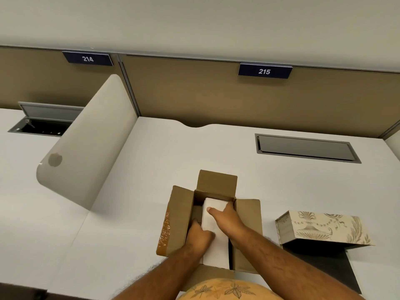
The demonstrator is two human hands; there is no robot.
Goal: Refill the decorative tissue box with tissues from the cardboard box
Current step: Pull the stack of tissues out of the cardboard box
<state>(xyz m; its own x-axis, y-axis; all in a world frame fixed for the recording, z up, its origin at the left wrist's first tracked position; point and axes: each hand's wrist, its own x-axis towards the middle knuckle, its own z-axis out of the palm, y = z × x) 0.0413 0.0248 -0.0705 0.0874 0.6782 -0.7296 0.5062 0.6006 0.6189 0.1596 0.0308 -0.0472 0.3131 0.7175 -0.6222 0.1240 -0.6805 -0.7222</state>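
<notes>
An open brown cardboard box (pixel 179 215) stands on the white desk in front of me, its flaps folded outward. A white stack of tissues (pixel 214 250) lies inside it. My left hand (pixel 198 236) grips the stack's left side, fingers tucked down into the box. My right hand (pixel 226 217) lies on top of the stack, thumb on the top face and fingers curled over its far right edge. The decorative tissue box (pixel 324 226), cream with gold urn and leaf patterns, sits to the right, with its dark base (pixel 322 263) in front of it.
A rounded beige divider panel (pixel 86 144) leans over the desk at left. A closed grey cable hatch (pixel 307 148) is set into the desk behind the boxes, and an open hatch (pixel 43 120) at far left. Tan partition walls carry signs 214 and 215.
</notes>
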